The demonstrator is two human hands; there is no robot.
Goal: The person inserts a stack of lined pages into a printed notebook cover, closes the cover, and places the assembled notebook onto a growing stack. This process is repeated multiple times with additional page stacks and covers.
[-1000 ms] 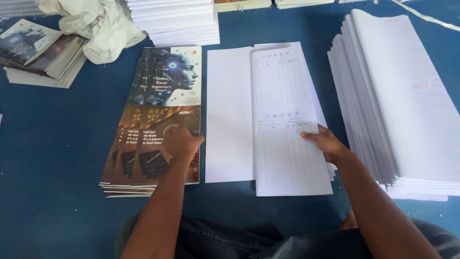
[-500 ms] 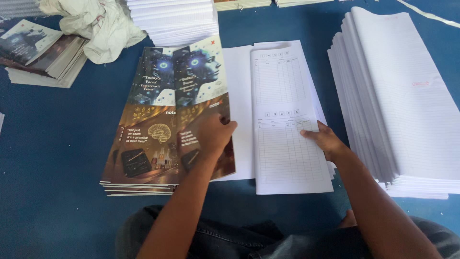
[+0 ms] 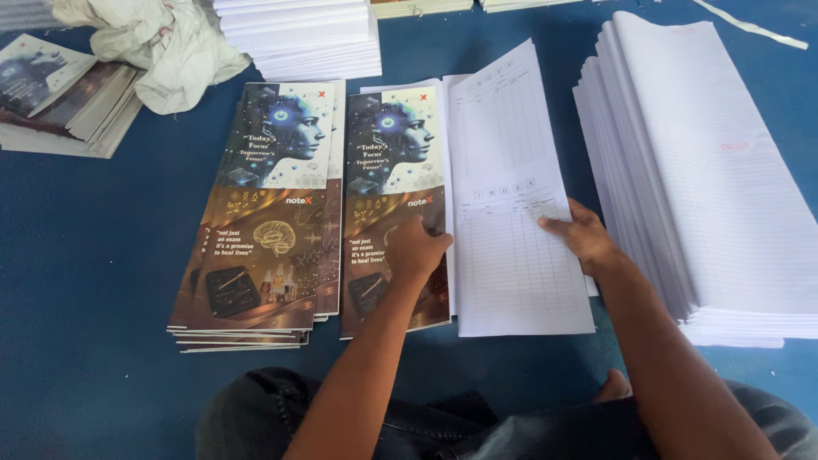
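Left hand [image 3: 415, 247] flat, fingers spread, palm down on a glossy printed cover sheet with a blue robot-face picture [image 3: 394, 204], clamping nothing. That cover lies on the blue table [image 3: 85, 255], just right of the stack of matching glossy covers [image 3: 260, 213] and overlapping the white ruled index page [image 3: 511, 213]. Right hand [image 3: 582, 234] presses open fingers on that page's right edge. A tall pile of white lined sheets [image 3: 716, 170] sits alongside.

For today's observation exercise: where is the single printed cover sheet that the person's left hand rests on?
In the head view the cover sheet lies centre, under the left hand, between the stack of covers on its left and the ruled index page on its right.
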